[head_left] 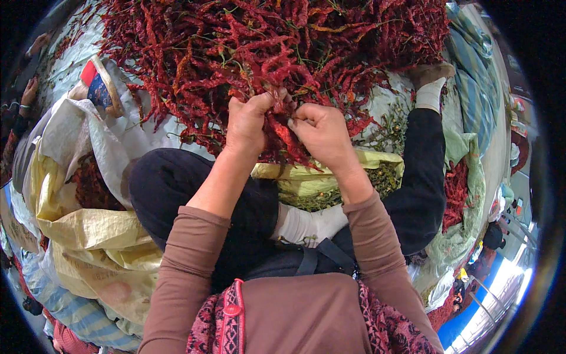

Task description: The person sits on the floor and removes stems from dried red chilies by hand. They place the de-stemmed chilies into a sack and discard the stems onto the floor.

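Wrinkled dried red chillies (pixel 200 53) lie in a big heap in front of me, reaching up to the top of the picture. At its near edge my left hand (pixel 250 118) is closed round several chillies. Some of these held chillies (pixel 286 138) hang down below the fist. Just to the right, my right hand (pixel 324 130) is closed, thumb and forefinger pinched together beside the bunch. Whatever that pinch holds is too small to make out. Beneath the hands, a yellow sack (pixel 306 177) lies open with green-brown stems (pixel 380 180) in it.
On the left stands a yellowish woven sack (pixel 88 230) with dark red chillies inside. A pale green sack (pixel 466 194) at the right also holds chillies. Loose stems (pixel 395 127) lie by my right leg. Another person's hands (pixel 29 91) show at the far left.
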Action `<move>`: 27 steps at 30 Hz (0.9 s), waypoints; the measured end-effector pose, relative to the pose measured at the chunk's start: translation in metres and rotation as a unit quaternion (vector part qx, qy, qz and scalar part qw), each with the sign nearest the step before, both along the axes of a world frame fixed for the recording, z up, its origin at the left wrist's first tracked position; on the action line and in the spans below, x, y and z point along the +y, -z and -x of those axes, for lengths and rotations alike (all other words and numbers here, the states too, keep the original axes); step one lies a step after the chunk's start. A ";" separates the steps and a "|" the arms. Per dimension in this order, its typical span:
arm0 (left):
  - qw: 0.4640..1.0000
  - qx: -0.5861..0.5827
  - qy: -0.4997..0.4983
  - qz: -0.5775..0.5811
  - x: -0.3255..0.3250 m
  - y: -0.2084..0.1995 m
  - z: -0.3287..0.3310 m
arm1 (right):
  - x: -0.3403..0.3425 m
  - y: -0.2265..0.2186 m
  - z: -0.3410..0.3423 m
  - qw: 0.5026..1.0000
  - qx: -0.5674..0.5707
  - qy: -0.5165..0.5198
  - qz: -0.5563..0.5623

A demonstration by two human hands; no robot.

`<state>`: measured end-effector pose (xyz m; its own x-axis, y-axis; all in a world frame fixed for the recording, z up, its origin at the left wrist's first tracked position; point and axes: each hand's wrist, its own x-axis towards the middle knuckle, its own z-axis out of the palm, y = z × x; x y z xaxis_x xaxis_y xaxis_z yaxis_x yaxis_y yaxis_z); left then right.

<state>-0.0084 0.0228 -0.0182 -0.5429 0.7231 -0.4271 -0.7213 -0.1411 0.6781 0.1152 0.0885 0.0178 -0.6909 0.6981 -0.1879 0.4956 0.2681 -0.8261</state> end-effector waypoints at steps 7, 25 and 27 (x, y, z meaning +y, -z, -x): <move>0.996 -0.066 -0.061 -0.020 -0.001 0.000 0.007 | 0.032 0.023 -0.030 0.945 -0.157 -0.003 -0.287; 0.925 -0.310 0.074 -0.209 -0.008 -0.014 0.011 | 0.024 -0.037 -0.008 1.000 -0.004 -0.017 0.015; 0.914 -0.308 0.113 -0.240 -0.010 -0.013 0.013 | 0.024 -0.039 -0.005 0.993 0.076 0.026 0.086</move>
<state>-0.0216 0.0128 -0.0056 -0.1195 0.9712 -0.2060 -0.9928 -0.1149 0.0338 0.1197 0.1125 0.0567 -0.6840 0.7004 -0.2039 0.3704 0.0927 -0.9242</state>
